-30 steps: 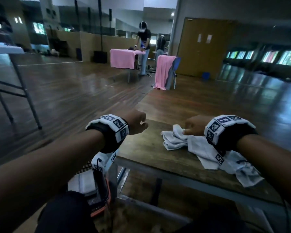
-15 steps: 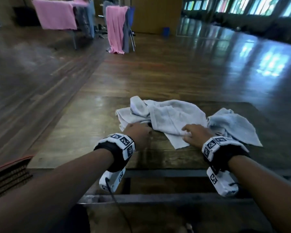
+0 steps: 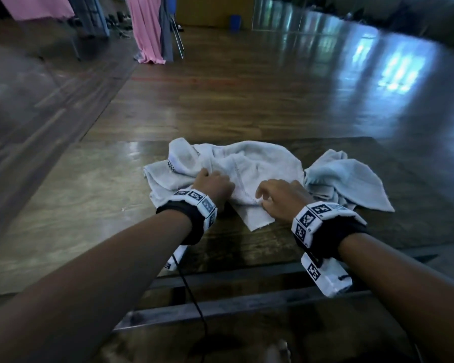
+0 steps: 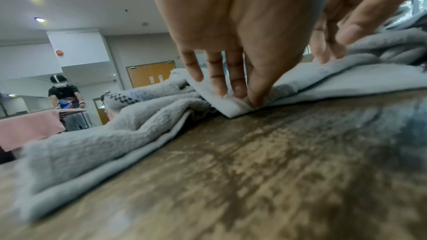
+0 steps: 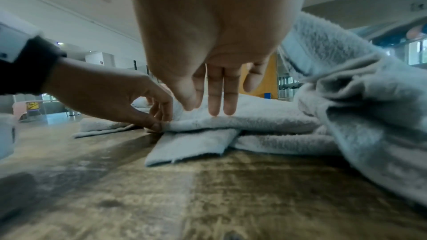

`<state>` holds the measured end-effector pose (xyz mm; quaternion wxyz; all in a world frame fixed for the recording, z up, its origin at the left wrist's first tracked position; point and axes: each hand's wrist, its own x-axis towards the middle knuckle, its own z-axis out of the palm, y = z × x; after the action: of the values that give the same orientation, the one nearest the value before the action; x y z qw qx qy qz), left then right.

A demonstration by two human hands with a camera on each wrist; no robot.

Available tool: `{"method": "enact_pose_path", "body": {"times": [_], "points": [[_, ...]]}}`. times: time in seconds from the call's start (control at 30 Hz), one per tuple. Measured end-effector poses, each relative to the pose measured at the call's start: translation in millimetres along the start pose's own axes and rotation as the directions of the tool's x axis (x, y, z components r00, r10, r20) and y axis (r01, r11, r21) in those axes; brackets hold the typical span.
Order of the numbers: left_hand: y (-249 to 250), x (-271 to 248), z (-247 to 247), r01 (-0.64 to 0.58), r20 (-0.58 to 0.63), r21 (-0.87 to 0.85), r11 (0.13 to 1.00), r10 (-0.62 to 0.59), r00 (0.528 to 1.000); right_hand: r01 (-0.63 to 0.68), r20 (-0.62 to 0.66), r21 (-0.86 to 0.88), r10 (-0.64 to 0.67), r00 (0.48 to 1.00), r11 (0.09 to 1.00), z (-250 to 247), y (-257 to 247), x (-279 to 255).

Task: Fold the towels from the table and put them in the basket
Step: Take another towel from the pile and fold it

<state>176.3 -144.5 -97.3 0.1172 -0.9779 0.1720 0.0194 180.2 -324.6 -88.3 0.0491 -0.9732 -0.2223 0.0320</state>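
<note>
While the left hand (image 3: 212,184) pinches the white towel (image 3: 262,163), the right hand (image 3: 283,196) presses it, fingers straight.

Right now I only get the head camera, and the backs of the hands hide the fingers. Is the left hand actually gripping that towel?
Observer: Yes. The left wrist view shows the left hand pinching a folded edge of the towel between thumb and fingers, right down at the table.
Operator: And the right one?
Observer: From the right wrist view, the right hand has straight fingers, tips resting on top of the towel. No pinch shows.
Operator: Is anyone else around?
Observer: The left wrist view catches a person in a headset, standing behind a pink cloth far off.
</note>
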Motion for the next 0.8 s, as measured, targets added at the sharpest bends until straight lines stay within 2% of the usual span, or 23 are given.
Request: {"method": "enact_pose_path", "body": {"times": [0.07,0.1,0.2,0.27,0.43,0.53,0.6,0.7,0.73,0.8], "points": [[0,-5,-1,-0.015,-0.009,-0.011,1.000,0.015,1.000,-0.013,0.054,0.015,0.012,0.998,1.000,-3,-1,-8],[0,-8,-4,-0.020,-0.017,-0.069,0.997,0.018,1.000,-0.026,0.062,0.029,0.024,0.998,0.999,-3,-2,-12],[-1,-22,-22,-0.020,-0.114,-0.382,0.924,-0.025,0.993,-0.044,0.049,0.044,0.042,0.998,0.998,-7,-10,-26],[-4,-33,-40,-0.077,-0.205,-0.489,0.869,-0.028,0.978,-0.061,0.001,0.155,0.062,0.998,0.986,-19,-16,-36],[-10,-64,-108,-0.179,-0.345,-0.576,0.798,-0.038,0.938,-0.026,-0.184,0.501,0.135,0.974,0.865,-77,-24,-54],[-12,-79,-148,-0.196,-0.402,-0.519,0.832,-0.035,0.915,0.047,-0.298,0.569,0.152,0.942,0.821,-123,-28,-69],[-15,-90,-169,-0.198,-0.407,-0.363,0.911,0.036,0.913,0.097,-0.370,0.557,0.141,0.918,0.825,-151,-32,-80],[-20,-111,-193,-0.170,-0.317,-0.068,0.983,0.140,0.938,0.118,-0.424,0.470,0.107,0.900,0.875,-184,-40,-97],[-21,-120,-200,-0.156,-0.313,-0.050,0.987,0.133,0.941,0.113,-0.430,0.454,0.106,0.897,0.884,-194,-43,-103],[-22,-137,-217,-0.143,-0.372,-0.186,0.972,0.065,0.926,0.123,-0.445,0.457,0.107,0.889,0.881,-211,-46,-113]]}}
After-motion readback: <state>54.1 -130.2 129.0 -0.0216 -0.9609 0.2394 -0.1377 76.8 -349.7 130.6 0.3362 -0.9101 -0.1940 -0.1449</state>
